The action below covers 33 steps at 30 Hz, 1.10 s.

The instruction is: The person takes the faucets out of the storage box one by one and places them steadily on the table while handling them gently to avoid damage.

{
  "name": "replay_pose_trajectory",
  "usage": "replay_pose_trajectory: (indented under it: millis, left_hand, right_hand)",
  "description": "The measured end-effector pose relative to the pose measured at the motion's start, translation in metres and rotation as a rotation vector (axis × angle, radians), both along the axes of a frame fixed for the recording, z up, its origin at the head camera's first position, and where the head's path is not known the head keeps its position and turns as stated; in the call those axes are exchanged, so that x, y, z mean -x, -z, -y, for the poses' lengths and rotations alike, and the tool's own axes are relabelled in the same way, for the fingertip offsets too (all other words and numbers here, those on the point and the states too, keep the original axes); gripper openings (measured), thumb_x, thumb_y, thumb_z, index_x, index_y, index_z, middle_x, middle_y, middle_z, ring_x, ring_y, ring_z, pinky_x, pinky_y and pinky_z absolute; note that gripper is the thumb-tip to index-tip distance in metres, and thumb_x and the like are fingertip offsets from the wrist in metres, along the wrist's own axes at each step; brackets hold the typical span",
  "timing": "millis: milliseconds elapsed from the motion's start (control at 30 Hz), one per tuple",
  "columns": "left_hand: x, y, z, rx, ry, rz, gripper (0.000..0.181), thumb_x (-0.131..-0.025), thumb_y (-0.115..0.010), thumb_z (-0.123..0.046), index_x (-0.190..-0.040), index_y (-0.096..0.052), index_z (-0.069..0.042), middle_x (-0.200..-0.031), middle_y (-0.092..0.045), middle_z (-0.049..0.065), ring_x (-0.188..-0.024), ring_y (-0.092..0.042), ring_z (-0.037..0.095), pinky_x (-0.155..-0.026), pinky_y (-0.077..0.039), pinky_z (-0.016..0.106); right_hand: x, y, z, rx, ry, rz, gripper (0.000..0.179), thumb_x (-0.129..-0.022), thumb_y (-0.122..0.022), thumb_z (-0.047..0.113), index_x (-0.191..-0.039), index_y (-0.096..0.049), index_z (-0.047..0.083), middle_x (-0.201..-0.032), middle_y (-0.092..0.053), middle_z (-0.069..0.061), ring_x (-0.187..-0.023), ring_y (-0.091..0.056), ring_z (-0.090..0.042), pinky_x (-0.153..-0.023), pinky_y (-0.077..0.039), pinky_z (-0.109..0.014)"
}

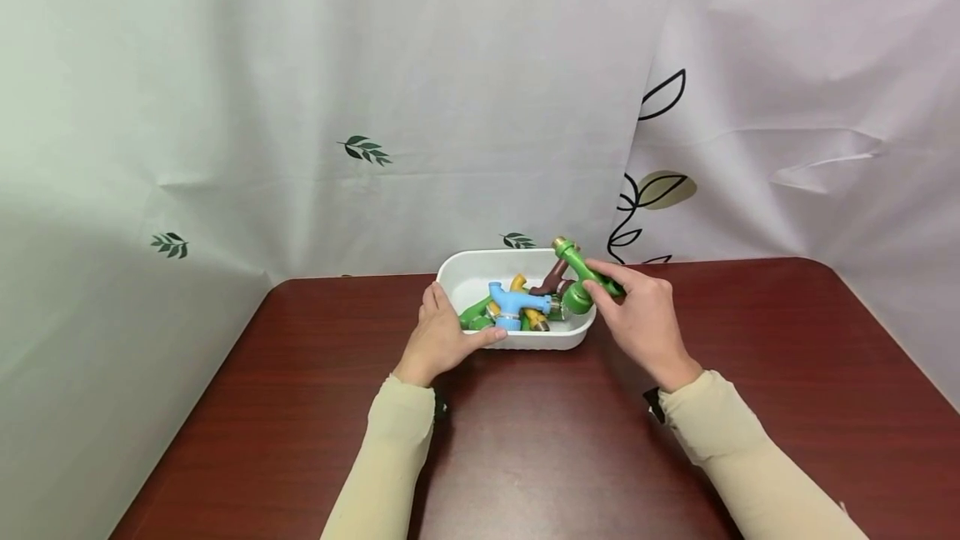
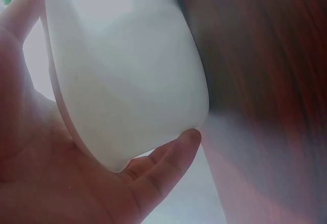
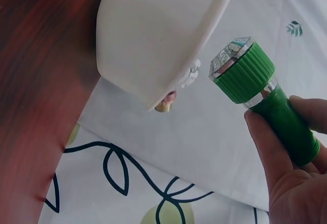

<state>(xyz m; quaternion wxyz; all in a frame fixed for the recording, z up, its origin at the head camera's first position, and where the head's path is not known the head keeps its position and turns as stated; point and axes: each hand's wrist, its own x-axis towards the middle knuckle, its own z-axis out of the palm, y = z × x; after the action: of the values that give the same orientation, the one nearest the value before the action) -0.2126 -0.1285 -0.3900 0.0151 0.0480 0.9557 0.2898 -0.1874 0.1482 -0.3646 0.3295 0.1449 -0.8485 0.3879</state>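
Observation:
My right hand (image 1: pixel 641 312) pinches a green Y-shaped fitting (image 1: pixel 574 260) with a brass-coloured end, over the right side of a white plastic tub (image 1: pixel 528 342). In the right wrist view the fitting's ribbed green collar (image 3: pixel 246 73) and shiny faceted end point toward the tub, while thumb and fingers hold its green stem. My left hand (image 1: pixel 441 333) grips the tub's left end, thumb along the front rim and fingers around the outer wall (image 2: pixel 127 75). Inside lie a light blue fitting (image 1: pixel 512 302), yellow ones (image 1: pixel 519 282), a dark brown one (image 1: pixel 551 280) and green ones (image 1: pixel 476 312).
The tub stands near the back edge of a dark red-brown wooden table (image 1: pixel 517 440). Behind it hangs a white sheet (image 1: pixel 465 107) with leaf prints, which also runs along both sides.

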Motion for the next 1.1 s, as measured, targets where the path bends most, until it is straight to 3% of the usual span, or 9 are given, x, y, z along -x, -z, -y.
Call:
replay_pose_trajectory:
  millis: [200,567,800,1100]
  left_hand:
    - [0.0,0.0,0.001,-0.004,0.004,-0.008,0.135,-0.074,-0.08,-0.062,-0.155,-0.002,0.011,-0.158,-0.013,0.026,-0.139,-0.03,0.042,-0.106,-0.042,0.049]
    - [0.001,0.0,0.001,-0.007,0.003,-0.001,0.135,-0.074,-0.08,-0.063,-0.156,-0.001,0.01,-0.159,-0.013,0.025,-0.139,-0.029,0.041,-0.106,-0.041,0.05]
    - [0.001,0.001,0.001,-0.004,0.003,-0.008,0.135,-0.074,-0.08,-0.063,-0.156,-0.002,0.011,-0.159,-0.013,0.025,-0.14,-0.028,0.041,-0.107,-0.04,0.05]
    - [0.001,0.001,0.001,-0.003,0.003,-0.009,0.134,-0.075,-0.08,-0.062,-0.156,-0.002,0.011,-0.159,-0.013,0.025,-0.14,-0.029,0.042,-0.107,-0.04,0.05]
  right_hand:
    - [0.001,-0.004,-0.005,0.018,0.031,-0.009,0.028,-0.087,-0.079,0.005,-0.115,-0.076,0.003,-0.088,-0.075,-0.014,-0.06,-0.055,-0.017,-0.054,-0.036,-0.013]
    - [0.003,-0.009,-0.014,0.03,0.093,0.024,0.027,-0.089,-0.077,0.009,-0.115,-0.076,0.005,-0.087,-0.075,-0.015,-0.061,-0.057,-0.019,-0.055,-0.037,-0.015]
    - [0.007,-0.009,-0.022,0.035,0.135,0.011,0.024,-0.088,-0.077,0.009,-0.112,-0.078,0.006,-0.074,-0.071,-0.009,-0.059,-0.052,-0.018,-0.056,-0.034,-0.019]
    - [0.01,-0.008,-0.03,0.052,0.172,0.054,0.023,-0.089,-0.076,0.011,-0.111,-0.078,0.006,-0.082,-0.074,-0.012,-0.064,-0.053,-0.021,-0.06,-0.035,-0.022]
